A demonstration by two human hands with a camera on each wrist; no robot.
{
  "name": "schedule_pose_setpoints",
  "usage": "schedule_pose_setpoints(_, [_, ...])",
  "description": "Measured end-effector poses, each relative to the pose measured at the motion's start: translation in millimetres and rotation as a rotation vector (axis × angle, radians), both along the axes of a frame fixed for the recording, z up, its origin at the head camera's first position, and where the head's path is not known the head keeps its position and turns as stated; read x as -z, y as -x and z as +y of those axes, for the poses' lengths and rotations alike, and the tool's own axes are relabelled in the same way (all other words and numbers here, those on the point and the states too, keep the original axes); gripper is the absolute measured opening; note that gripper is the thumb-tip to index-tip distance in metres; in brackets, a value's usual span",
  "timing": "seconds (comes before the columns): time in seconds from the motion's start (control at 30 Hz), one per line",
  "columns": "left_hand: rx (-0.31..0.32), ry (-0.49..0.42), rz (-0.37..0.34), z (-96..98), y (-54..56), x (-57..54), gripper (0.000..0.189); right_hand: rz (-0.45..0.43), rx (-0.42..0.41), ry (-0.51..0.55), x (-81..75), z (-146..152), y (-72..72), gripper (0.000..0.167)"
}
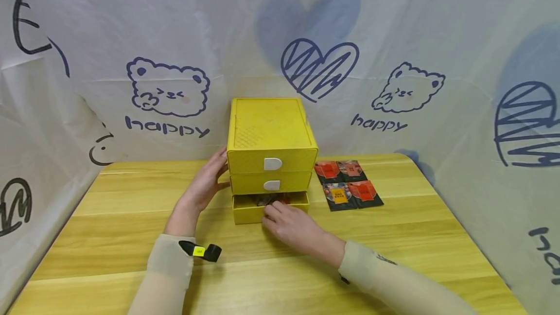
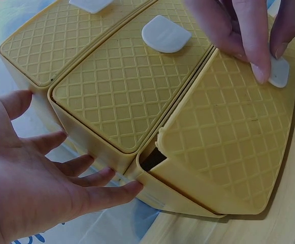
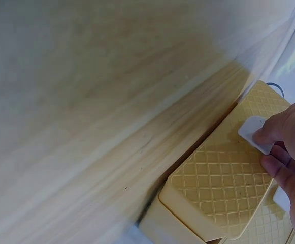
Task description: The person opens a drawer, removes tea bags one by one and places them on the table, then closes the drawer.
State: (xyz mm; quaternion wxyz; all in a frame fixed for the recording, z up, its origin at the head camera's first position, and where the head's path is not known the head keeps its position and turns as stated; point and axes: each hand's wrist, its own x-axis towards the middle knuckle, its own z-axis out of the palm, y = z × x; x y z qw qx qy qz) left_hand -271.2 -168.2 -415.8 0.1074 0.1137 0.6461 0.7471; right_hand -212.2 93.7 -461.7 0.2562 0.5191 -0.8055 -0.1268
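A yellow three-drawer box (image 1: 269, 123) stands on the table, its drawer fronts marked with a diamond grid. Its bottom drawer (image 1: 248, 217) is pulled partly out, with dark and red items (image 1: 284, 199) inside, partly hidden. The thumb and fingers of my right hand (image 1: 290, 225) pinch that drawer's white handle (image 3: 250, 131). Against the left side of the box, the spread fingers of my left hand (image 1: 205, 181) rest at their tips. Both upper drawers are closed, and white tabs show on the middle drawer (image 2: 117, 86) and the top drawer (image 2: 45, 40).
To the right of the box lie several flat dark packets (image 1: 352, 193) with red and orange labels. A printed white cloth (image 1: 245, 28) hangs behind and beside the wooden table (image 1: 131, 208).
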Motion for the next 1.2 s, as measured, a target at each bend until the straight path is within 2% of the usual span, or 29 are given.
schedule_pose_setpoints(0.4, [0.008,-0.007,0.005,0.4,0.7,-0.9,0.063,0.061,-0.011,-0.020,1.1,1.2,-4.6,0.026])
schedule_pose_setpoints(0.63, [0.006,-0.004,0.003,0.1,1.0,-0.8,0.063,0.053,-0.044,-0.004,1.3,1.8,-9.4,0.024])
schedule_pose_setpoints(1.2, [0.000,-0.007,-0.001,-0.4,0.5,0.9,0.063,0.069,-0.063,-0.036,-0.4,4.3,-22.0,0.028])
